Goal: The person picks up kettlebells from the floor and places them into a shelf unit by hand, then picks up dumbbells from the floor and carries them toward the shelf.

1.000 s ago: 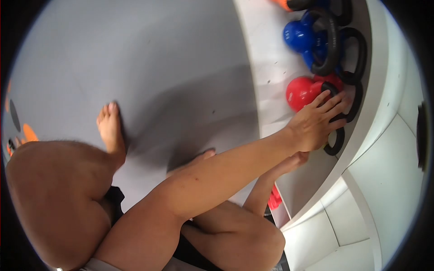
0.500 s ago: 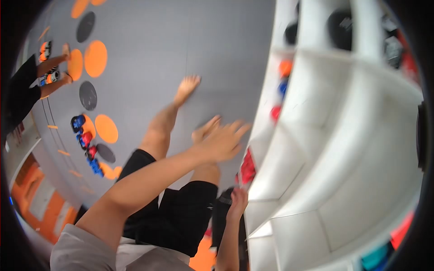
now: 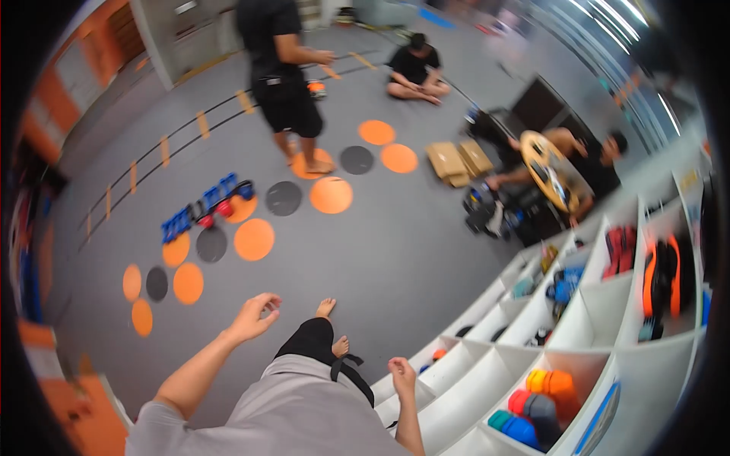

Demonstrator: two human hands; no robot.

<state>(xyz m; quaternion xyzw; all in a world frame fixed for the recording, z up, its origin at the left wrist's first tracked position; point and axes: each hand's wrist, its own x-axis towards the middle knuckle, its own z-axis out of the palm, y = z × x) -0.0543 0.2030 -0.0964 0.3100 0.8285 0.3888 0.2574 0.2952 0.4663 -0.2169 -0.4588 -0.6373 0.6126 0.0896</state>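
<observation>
My left hand (image 3: 257, 316) hangs over the grey floor (image 3: 319, 266), holding nothing, its fingers curved and apart from the thumb. Close to the white cubby shelf (image 3: 455, 389) is my right hand (image 3: 401, 375), loosely bent with nothing visible in it. Bottles with coloured lids (image 3: 553, 386) lie in a compartment to its right. Orange and black gloves or pads (image 3: 664, 277) fill another compartment higher up.
Orange (image 3: 254, 239) and dark floor discs run across the floor, with blue dumbbells (image 3: 176, 226) beside them. One person (image 3: 281, 76) stands ahead, another (image 3: 417, 74) sits beyond. At right, a person (image 3: 604, 163) is near a wooden board (image 3: 547, 171) and cardboard boxes (image 3: 447, 163).
The view has swung up and away from the shelf toward the room. My left hand has drawn back from beside the shelf and is now over the floor; my right hand stays near the shelf.
</observation>
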